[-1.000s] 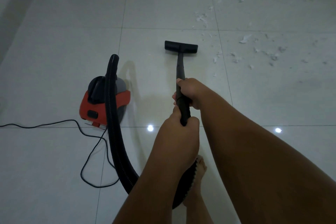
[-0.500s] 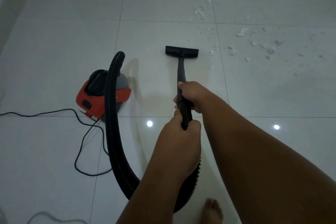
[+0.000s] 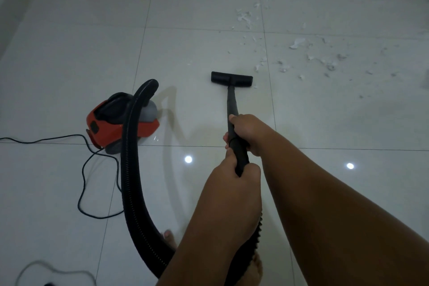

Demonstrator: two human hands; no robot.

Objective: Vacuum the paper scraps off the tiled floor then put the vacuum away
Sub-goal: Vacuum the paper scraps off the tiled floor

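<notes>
white tiled floor (image 3: 69, 42). a black ribbed hose (image 3: 130, 169) arcs from the red canister vacuum (image 3: 109, 127) at left. the left hand (image 3: 232, 183) grips the wand (image 3: 232, 102) at its near end and the right hand (image 3: 249, 132) grips it just ahead. the floor nozzle (image 3: 231, 78) rests flat, with paper scraps (image 3: 297, 43) scattered beyond it to the right.

The black wand (image 3: 232, 104) is gripped by both hands; the right hand (image 3: 249, 132) is wrapped round it farther along, the left hand (image 3: 232, 183) just behind; the floor head (image 3: 231, 79) is set flat on the tiled floor (image 3: 69, 42); paper scraps (image 3: 297, 43) are scattered beyond it, rightward; the red vacuum (image 3: 120, 125) is seen at left, its ribbed hose (image 3: 130, 169) arched up and looped back under the arms; a black cord (image 3: 80, 193) is trailed beside it.
</notes>
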